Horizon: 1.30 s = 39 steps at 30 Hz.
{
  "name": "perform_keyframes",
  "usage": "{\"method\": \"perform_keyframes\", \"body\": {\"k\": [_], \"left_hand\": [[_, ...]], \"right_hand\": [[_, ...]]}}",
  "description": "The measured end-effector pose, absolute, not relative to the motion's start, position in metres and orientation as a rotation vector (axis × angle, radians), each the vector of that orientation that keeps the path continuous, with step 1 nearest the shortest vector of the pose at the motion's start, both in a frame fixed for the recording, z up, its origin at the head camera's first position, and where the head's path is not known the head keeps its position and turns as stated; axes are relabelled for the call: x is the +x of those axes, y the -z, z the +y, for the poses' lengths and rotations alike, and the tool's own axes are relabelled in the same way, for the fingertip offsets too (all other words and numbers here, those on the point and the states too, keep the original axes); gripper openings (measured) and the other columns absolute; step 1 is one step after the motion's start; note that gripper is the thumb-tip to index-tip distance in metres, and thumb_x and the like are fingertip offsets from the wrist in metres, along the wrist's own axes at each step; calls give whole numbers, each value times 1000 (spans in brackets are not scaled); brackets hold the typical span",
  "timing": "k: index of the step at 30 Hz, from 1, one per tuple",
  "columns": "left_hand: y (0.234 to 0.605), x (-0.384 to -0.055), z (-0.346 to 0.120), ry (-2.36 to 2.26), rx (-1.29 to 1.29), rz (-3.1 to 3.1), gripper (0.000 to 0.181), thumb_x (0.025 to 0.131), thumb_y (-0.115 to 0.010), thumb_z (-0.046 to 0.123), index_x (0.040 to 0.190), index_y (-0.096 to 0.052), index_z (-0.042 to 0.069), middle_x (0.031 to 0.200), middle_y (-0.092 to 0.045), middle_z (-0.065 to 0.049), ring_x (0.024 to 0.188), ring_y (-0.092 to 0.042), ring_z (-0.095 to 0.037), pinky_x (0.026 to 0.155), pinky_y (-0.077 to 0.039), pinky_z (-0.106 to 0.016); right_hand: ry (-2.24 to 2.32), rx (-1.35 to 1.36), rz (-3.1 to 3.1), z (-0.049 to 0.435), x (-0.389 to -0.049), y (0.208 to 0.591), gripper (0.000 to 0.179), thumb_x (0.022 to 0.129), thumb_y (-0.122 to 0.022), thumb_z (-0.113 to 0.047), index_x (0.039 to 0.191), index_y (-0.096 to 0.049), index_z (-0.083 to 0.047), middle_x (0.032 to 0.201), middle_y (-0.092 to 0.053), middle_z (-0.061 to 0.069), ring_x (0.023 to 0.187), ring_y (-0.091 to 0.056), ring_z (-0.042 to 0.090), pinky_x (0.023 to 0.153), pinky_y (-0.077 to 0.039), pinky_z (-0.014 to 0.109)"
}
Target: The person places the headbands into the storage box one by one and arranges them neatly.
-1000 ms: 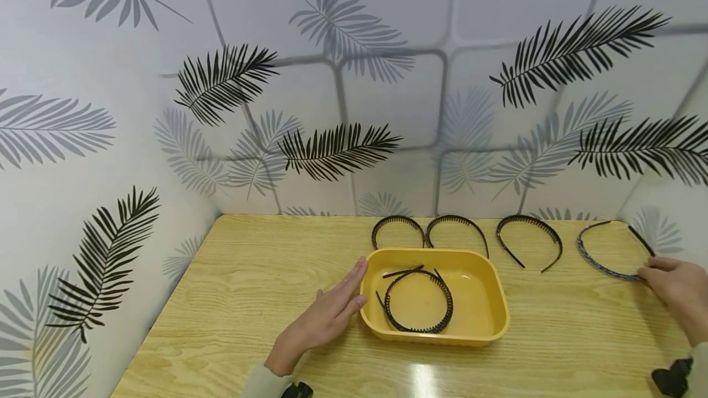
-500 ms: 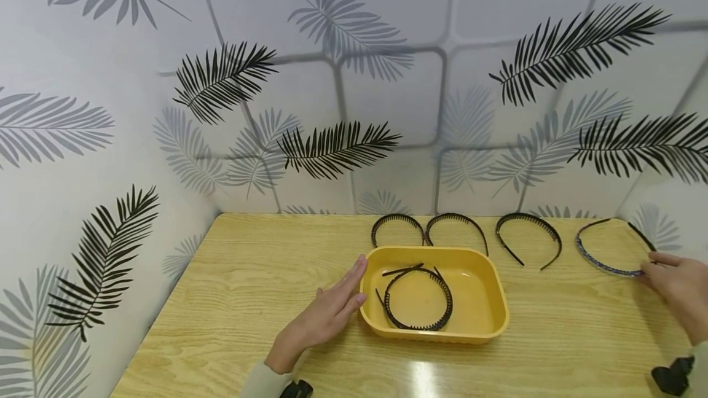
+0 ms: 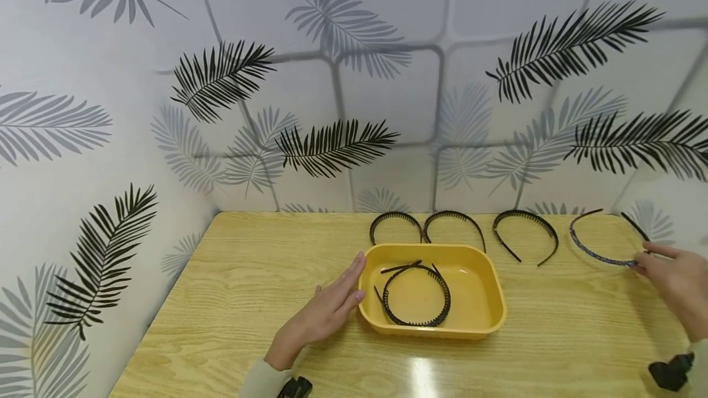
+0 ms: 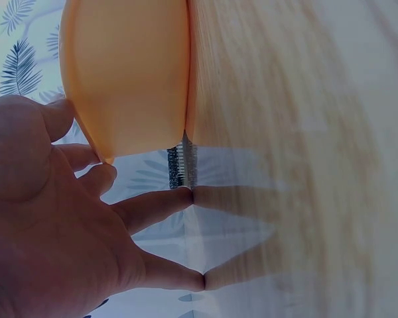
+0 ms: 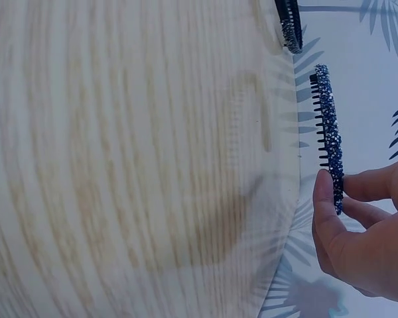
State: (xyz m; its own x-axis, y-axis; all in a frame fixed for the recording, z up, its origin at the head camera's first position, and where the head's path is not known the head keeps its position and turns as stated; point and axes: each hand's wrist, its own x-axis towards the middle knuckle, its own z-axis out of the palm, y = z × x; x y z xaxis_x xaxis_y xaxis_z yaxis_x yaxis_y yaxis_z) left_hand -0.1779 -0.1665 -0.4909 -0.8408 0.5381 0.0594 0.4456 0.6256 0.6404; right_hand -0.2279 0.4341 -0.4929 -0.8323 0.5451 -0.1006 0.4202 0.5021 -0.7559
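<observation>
A yellow tray sits mid-table with a black toothed headband lying in it. My left hand rests flat on the table, straight fingers against the tray's left wall. At the far right my right hand pinches a blue glittery headband, lifted slightly off the table; in the right wrist view thumb and fingers clamp the blue headband. Three black headbands lie in a row behind the tray.
The wooden table stands in a corner of leaf-patterned walls at left and back. A bright glare patch lies on the front edge. Dark wrist devices show on the sleeves.
My right hand has raised the blue headband a little up off the table and away. My left hand and the tray have stayed put.
</observation>
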Motion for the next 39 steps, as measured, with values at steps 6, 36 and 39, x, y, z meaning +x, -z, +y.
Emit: {"method": "perform_keyframes", "body": {"k": [6,36,39], "left_hand": [[492,-178,-167,-1014,819,2709,63,113,-39,29,167,-9,18,172,-6,-1,155,-17,-33,100,-11,-89],[489,-176,-166,-1016,811,2709,62,113,-39,31,167,-9,18,172,-5,2,155,-17,-32,100,-10,-89],[489,-176,-166,-1018,814,2707,62,113,-39,31,167,-9,17,172,-5,2,155,-17,-33,100,-10,-89]], "right_hand": [[-1262,-771,-2597,428,-223,486,51,108,-38,-8,153,-30,15,139,-45,46,56,-38,-20,48,-47,14],[-1744,-310,-2225,391,-197,468,44,100,-57,6,142,-59,-4,82,-62,-29,64,-69,-4,62,-55,13],[-1823,-306,-2182,388,-195,467,42,99,-59,7,123,-73,-24,82,-65,-27,64,-70,-1,62,-56,15]]}}
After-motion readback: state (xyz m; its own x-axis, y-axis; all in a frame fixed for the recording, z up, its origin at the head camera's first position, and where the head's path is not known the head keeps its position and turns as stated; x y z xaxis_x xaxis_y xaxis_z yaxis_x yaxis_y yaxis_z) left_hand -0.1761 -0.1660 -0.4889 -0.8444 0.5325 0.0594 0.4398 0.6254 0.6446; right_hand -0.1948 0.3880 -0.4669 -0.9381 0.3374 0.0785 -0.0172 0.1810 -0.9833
